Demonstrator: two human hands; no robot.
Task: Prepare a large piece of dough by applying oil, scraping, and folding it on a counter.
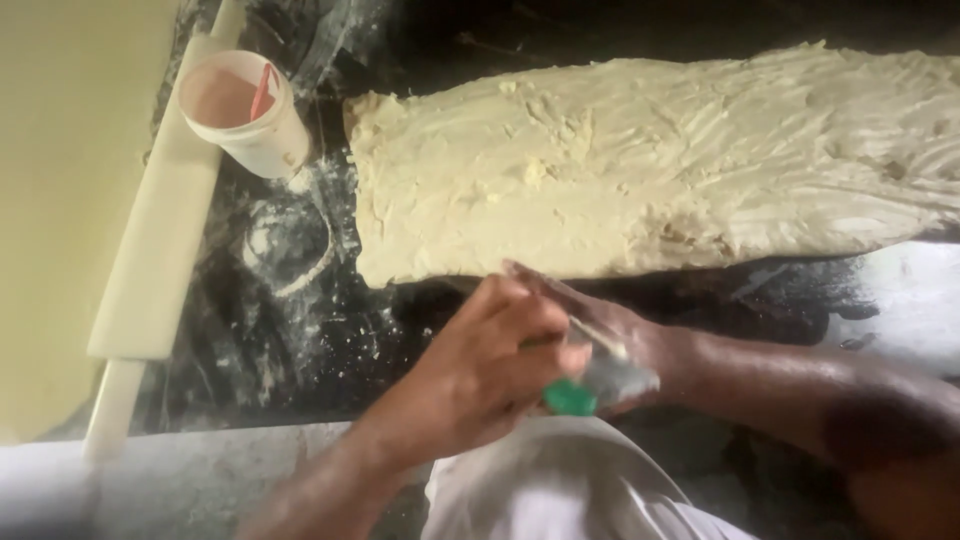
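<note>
While the long dough sheet (650, 165), smeared all over with a pale buttery paste, lies across the far side of the dark floured countertop (300, 330), both hands meet just near of its near edge. The left hand (480, 375) has its fingers curled together around a green-handled scraper (590, 385). The right hand (610, 335), smeared with paste, lies against the blade; whether its fingers clamp it I cannot tell. At far left a white tub (250, 115) holding a red utensil (264, 90) stands just beside a white rolling pin (155, 250).
</note>
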